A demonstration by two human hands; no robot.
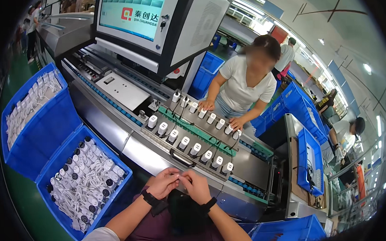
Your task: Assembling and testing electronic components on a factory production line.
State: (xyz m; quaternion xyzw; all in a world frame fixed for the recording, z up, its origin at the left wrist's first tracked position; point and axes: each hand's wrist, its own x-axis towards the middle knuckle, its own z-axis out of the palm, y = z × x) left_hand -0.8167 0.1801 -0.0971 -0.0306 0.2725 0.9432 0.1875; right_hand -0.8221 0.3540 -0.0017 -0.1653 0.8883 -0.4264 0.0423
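My left hand [163, 185] and my right hand [196, 188] meet fingertip to fingertip in front of the machine's near edge. Both are closed in a pinch; anything between the fingers is too small to make out. Each wrist has a black band. Just beyond them, a fixture plate with green strips [196, 131] carries two rows of white devices with dark slots in their tops. The near row includes a white device [184, 142] closest to my hands. Black cables run between the rows. A co-worker's hands rest on the far row, one by a white device [202, 113].
At left, a blue crate [119, 197] holds many white cabled devices; another blue crate [34, 136] stands behind it. A monitor cabinet [197, 30] rises over the conveyor. Across stands the co-worker [245, 83]. A blue tray [304, 158] lies right; a blue bin [288, 232] is lower right.
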